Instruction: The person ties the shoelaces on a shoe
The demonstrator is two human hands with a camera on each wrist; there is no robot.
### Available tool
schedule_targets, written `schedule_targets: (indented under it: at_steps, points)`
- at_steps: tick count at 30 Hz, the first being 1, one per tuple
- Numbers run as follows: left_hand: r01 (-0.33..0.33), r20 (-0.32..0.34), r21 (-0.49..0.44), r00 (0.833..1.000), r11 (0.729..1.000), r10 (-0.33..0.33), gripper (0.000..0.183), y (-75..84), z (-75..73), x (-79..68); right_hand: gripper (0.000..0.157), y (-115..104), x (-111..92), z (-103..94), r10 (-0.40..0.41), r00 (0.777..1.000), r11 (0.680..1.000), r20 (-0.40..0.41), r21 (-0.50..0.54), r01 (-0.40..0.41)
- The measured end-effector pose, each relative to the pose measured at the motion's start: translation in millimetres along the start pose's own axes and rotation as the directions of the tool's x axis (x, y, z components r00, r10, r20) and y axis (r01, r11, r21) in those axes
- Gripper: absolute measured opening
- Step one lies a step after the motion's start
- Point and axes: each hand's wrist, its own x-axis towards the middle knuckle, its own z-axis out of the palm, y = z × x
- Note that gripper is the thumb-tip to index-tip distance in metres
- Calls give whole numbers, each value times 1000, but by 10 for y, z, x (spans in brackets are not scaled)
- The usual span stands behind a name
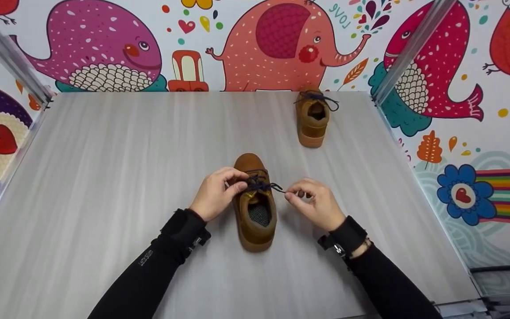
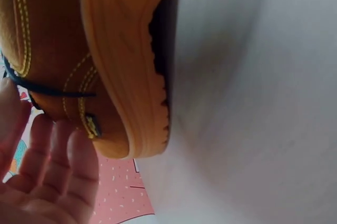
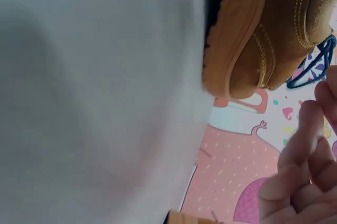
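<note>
A brown lace-up shoe (image 1: 257, 235) with dark blue laces stands upright on the table, its toe pointing away from me. My left hand (image 1: 215, 195) is at the left of the lacing, thumb and forefinger pinching the shoelace (image 1: 259, 182). On the opposite side my right hand (image 1: 319, 204) pinches the lace where it stretches out to the right. A loop of this lace (image 3: 329, 42) shows beside the right fingertips in the right wrist view. In the left wrist view, a loose lace end (image 2: 52, 90) lies across the shoe's side, close to the left thumb.
A matching brown shoe (image 1: 312, 133) with its laces tied stands at the back right, against the patterned wall (image 1: 264, 71). The pale wood-grain table (image 1: 126, 155) is bordered by printed panels, with metal posts (image 1: 407, 53) at the back corners.
</note>
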Motion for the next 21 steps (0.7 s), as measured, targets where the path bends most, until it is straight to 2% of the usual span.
schedule_targets:
  at_steps: [7,11,14,18,21]
  points:
    - [2,-5,56,1000,998,-1,25,107,45,61,12,41,-121,-82,-20,999,1000,40,0,20]
    - [-34,18,97,999,995,32,24,210,95,131,11,58,-162,-118,-46,995,998,89,-44,50]
    - [-30,28,114,999,993,27,18,260,124,159,10,66,-192,-142,-53,991,994,120,-93,64]
    - [-12,25,122,1000,992,9,13,285,147,165,6,60,-215,-180,-17,984,988,175,-149,43]
    - [-10,26,118,1000,993,7,13,283,163,165,4,42,-194,-207,55,976,987,211,-157,-22]
